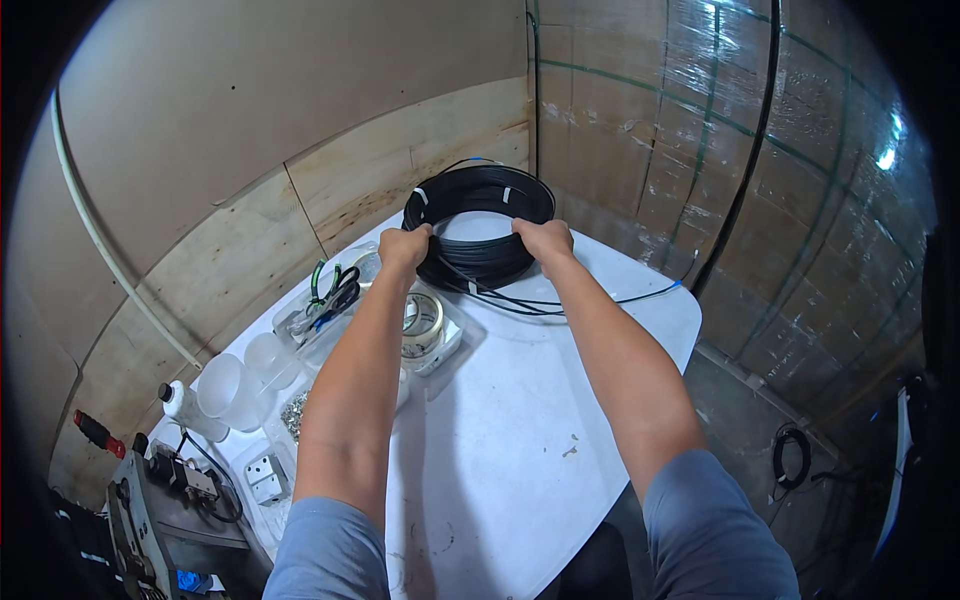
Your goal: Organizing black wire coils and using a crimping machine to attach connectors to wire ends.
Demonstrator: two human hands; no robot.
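A thick coil of black cable (485, 262) rests at the far end of the white table (500, 420), bound with short white ties. My left hand (405, 246) grips the coil's left side, and my right hand (545, 241) is closed round its right side. Both arms reach straight out to it. A loose cable end (640, 297) with a blue mark runs from the coil toward the table's right edge. The fingertips inside the ring are partly hidden.
Left on the table are tape rolls (422, 322), green-handled pliers (322, 283), clear plastic cups (228, 390), a white bottle (185, 408) and a white socket block (266, 478). A red screwdriver (98, 434) stands further left. Wrapped cartons (640, 130) rise behind; another cable coil (792, 458) lies right.
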